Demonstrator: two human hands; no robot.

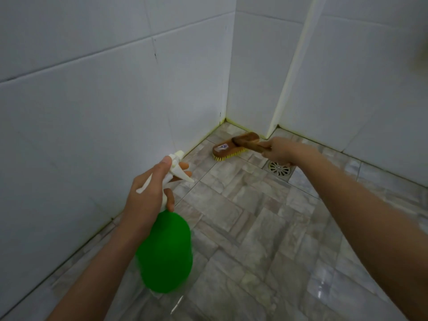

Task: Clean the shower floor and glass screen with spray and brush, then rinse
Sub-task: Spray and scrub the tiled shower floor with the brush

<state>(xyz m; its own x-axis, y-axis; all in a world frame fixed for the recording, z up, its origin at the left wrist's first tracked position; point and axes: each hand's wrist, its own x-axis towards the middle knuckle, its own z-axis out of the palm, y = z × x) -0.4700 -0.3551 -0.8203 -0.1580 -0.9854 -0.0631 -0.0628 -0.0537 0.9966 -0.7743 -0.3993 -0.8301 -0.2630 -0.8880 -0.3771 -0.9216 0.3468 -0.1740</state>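
Two white tiled walls [92, 112] meet in a corner above grey stone-pattern floor tiles [254, 239]. Our left hand [148, 193] grips the neck of a green plastic spray bottle [166, 251], fingers [184, 166] at its white trigger [183, 175]. Our right hand [281, 150] clasps the handle of a brown wooden scrubbing brush [234, 147], yellow bristles on the floor near the corner, beside a round metal drain [279, 169].

My bottle [165, 253] is bright green with a white sprayer [178, 165]. My brush [234, 147] is brown wood, yellow bristles. Floor [254, 228] grey-beige mottled stone blocks; walls [92, 100] plain white tile.
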